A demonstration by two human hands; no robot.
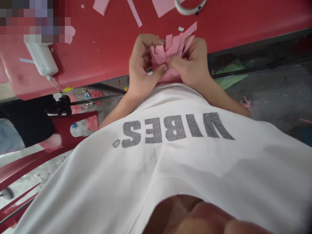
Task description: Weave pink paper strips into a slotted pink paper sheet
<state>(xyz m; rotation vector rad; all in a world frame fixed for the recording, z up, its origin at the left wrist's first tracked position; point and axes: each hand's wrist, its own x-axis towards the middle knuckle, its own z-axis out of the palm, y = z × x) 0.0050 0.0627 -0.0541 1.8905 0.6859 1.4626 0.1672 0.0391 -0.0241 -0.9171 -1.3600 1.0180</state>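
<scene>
Between both hands I hold a piece of pink paper (172,48), its far edge cut into several narrow strips that fan out. My left hand (143,61) grips the paper's left side, with the thumb pressed on its face and the fingers curled behind. On the other side, my right hand (195,60) pinches the paper, its thumb on the front near the middle and the fingers behind the strips. The two thumbs lie close together. Just past the front edge of the red table (109,48), the paper is close to my white shirt (156,169).
At the table's far side lie a pink strip (135,13), pink sheets (165,7) and a white ring-shaped thing (191,11). A white power strip (43,58) with a cable is at left. Green paper (231,74) and scraps lie below the table. A red chair (73,126) stands left.
</scene>
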